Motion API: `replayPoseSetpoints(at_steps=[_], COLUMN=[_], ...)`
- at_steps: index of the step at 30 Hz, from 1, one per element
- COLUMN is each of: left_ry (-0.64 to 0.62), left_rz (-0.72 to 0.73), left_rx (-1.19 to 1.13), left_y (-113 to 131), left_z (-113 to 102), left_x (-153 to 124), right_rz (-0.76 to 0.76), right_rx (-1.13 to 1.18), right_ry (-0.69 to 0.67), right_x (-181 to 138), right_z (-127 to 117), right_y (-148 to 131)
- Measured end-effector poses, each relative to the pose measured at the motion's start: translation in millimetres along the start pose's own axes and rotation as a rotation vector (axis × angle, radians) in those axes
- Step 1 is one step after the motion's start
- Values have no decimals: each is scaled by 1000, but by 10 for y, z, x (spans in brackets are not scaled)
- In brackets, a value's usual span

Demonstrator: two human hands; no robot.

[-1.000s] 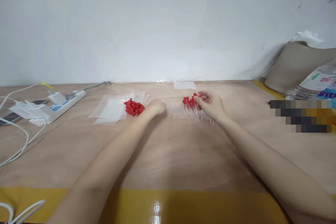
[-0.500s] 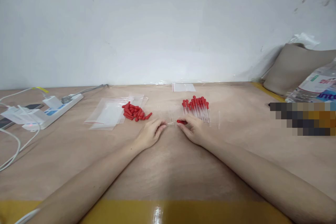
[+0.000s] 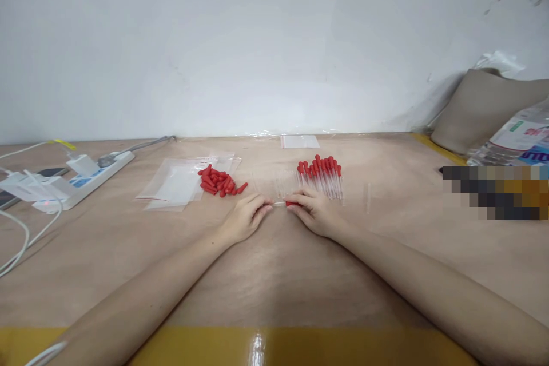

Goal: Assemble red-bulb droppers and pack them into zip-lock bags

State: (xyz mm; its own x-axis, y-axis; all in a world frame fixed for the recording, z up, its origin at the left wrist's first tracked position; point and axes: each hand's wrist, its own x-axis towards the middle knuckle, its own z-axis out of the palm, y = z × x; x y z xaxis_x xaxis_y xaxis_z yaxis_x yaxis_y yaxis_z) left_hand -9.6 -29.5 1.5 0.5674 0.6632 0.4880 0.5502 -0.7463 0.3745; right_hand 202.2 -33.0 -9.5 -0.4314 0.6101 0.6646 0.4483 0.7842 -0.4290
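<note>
Okay, head view only. Step in hand, as I read it: you're mating one red bulb (image 3: 292,203) to one clear tube (image 3: 278,203), held low over the table (image 3: 274,274), dead centre in front of you.

Left hand (image 3: 246,218): fingers (image 3: 265,206) curled in, tips pinched on the tube's left end. Palm down, wrist near the table surface. Whether it rests on it, can't tell.

Right hand (image 3: 315,213): fingers (image 3: 302,199) closed tight on the bulb, only a sliver of red showing. Bulb mouth meets the tube's right end. Too small to tell whether it's seated or just touching.

My read on what this calls for: keep tube and bulb in one line and push along the axis, not sideways. The tube looks thin, so a bending load could snap it.

Around the hands:
- finished droppers (image 3: 321,174), red tops up, in a row just behind your right hand
- spare tubes (image 3: 277,183), clear and hard to see, just behind the gap between your hands
- loose bulbs (image 3: 219,181) in a pile behind your left hand, on the edge of the plastic bags (image 3: 174,183)
- one stray tube (image 3: 368,194) lies apart, right of the droppers
- power strip (image 3: 86,174) far left, water bottle (image 3: 518,137) far right, both well apart from your hands
</note>
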Motion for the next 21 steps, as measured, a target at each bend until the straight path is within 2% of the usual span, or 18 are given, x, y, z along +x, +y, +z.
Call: replayPoseSetpoints(at_steps=[13,21], left_ry=[20,-23], left_rz=[121,189], left_rx=[26,86], left_y=[-56,-42], left_z=[78,121], left_x=[-16,-53], right_rz=[-23,-115], right_rx=[32,-13], right_ry=[-78,-97], right_x=[-9,-47], right_z=[-44,-20], right_y=[4,25])
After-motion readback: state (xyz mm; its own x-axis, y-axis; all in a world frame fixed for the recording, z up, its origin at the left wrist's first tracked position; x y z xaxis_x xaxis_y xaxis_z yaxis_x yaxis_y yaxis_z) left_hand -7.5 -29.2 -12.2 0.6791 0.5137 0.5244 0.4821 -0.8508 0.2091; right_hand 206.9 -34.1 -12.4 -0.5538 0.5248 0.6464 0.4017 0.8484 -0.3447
